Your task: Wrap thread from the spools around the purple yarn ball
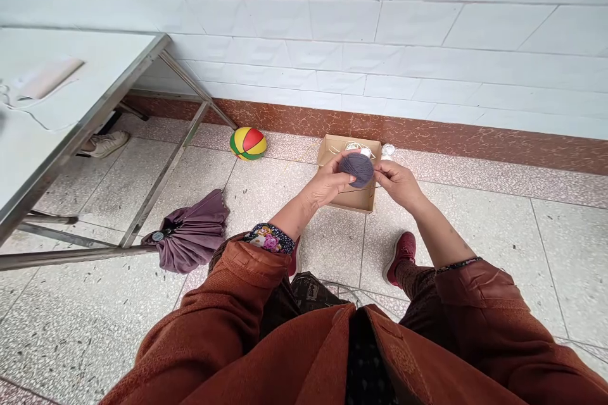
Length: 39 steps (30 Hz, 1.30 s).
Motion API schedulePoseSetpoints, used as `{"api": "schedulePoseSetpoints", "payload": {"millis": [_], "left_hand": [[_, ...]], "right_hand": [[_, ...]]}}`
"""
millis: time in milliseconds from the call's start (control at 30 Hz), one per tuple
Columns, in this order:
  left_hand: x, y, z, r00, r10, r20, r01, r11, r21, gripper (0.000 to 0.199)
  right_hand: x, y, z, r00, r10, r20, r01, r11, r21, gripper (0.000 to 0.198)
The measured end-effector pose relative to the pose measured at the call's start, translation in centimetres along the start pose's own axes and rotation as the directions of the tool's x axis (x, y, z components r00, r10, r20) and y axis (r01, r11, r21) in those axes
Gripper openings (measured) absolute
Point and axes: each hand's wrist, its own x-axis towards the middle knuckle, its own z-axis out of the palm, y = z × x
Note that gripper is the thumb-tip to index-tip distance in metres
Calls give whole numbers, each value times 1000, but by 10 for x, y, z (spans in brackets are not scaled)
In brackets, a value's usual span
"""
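Note:
A ball of dark grey-purple yarn [357,169] is in my left hand [332,178], with the thumb across its front and the fingers behind it. Close to the ball's right side, my right hand [398,183] pinches a strand of the yarn between thumb and fingertips. Below both hands an open cardboard box [354,201] lies on the floor. White cord [351,147] shows inside the box, partly hidden by the ball. Just outside its right back corner sits a small white ball of cord [388,150].
A metal-framed table [118,85] stands at the left, a folded purple umbrella [194,231] against its lower bar. A colourful ball [248,143] rests near the tiled wall [342,25]. Another person's shoe [109,143] shows under the table. My red shoe [403,253] is right of the box.

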Motion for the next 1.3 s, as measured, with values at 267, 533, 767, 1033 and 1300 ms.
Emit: {"api": "schedulePoseSetpoints", "payload": {"millis": [267, 533, 767, 1033, 1300], "left_hand": [[9, -16, -6, 965, 51, -259, 53, 925, 377, 83], [0, -15, 3, 966, -61, 251, -36, 930, 367, 124], [-6, 0, 3, 981, 17, 192, -44, 990, 136, 89], [4, -12, -10, 962, 100, -256, -15, 950, 313, 67], [-2, -21, 0, 990, -63, 123, -15, 837, 548, 120]], "right_hand": [[-11, -20, -3, 971, -87, 225, 65, 992, 104, 31], [-1, -11, -12, 998, 13, -63, -4, 990, 141, 32], [1, 4, -3, 993, 90, -76, -83, 993, 87, 31], [-8, -22, -4, 975, -52, 217, 21, 990, 140, 30], [-4, -21, -7, 992, -22, 123, -12, 963, 270, 39]]}}
